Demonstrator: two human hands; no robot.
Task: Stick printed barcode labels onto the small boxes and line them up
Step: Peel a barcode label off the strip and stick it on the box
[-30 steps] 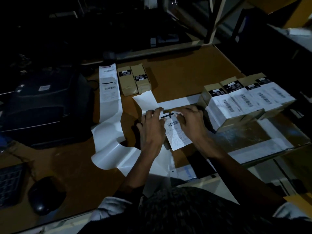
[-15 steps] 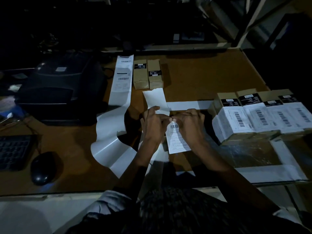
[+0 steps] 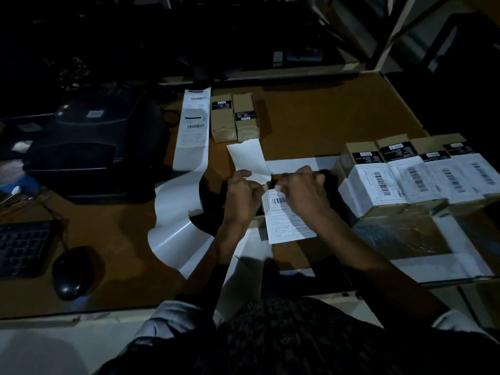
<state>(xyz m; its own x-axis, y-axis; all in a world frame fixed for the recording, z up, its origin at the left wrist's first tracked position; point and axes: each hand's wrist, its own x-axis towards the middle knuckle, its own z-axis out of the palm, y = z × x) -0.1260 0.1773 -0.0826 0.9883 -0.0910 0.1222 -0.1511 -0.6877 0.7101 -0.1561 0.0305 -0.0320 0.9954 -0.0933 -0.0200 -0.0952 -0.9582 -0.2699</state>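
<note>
My left hand (image 3: 240, 197) and my right hand (image 3: 303, 193) meet at the table's middle, both pinching the top edge of a printed barcode label (image 3: 288, 220). The label hangs down over a small box that my hands mostly hide. White backing paper (image 3: 250, 161) curls up behind my fingers. Several labelled boxes (image 3: 416, 177) stand in a row at the right. Two brown boxes (image 3: 234, 117) without white labels lie at the back. A strip of printed labels (image 3: 193, 125) runs from the back down the table.
A black label printer (image 3: 92, 147) sits at the left. A keyboard (image 3: 24, 247) and a mouse (image 3: 70, 274) lie at the front left. Used white liner (image 3: 176, 217) curls across the brown table (image 3: 324, 112). A taped carton (image 3: 422, 239) supports the labelled row.
The camera view has shifted, so everything sits further right. My hands have drawn together at the label's top edge, and the label now hangs lower over the hidden box.
</note>
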